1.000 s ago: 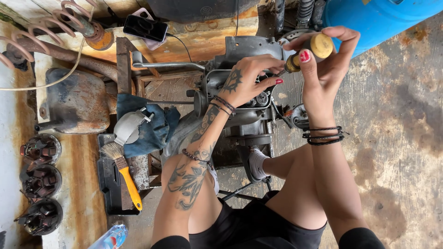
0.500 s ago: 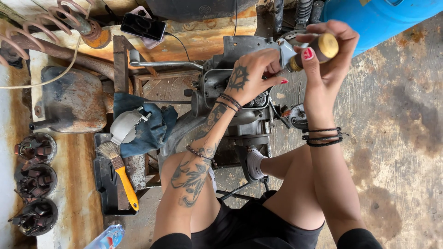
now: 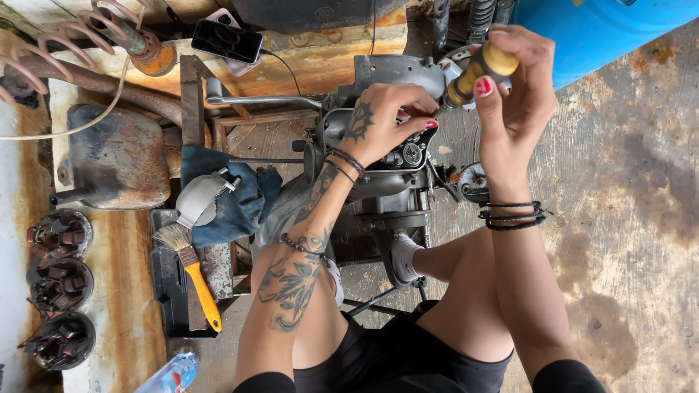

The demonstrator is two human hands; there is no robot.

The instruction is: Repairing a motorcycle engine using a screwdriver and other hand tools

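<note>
Rough, stained concrete floor lies under everything, and I sit over a grey engine between my knees. My right hand is curled tight around a screwdriver with a yellow wooden handle, just right of the engine's top. Its long line slants down and left, toward the engine. My left hand rests on the engine with fingers bent, pinching near where the tip seems to land, so it is the nearer hand. I cannot tell if it holds anything.
</note>
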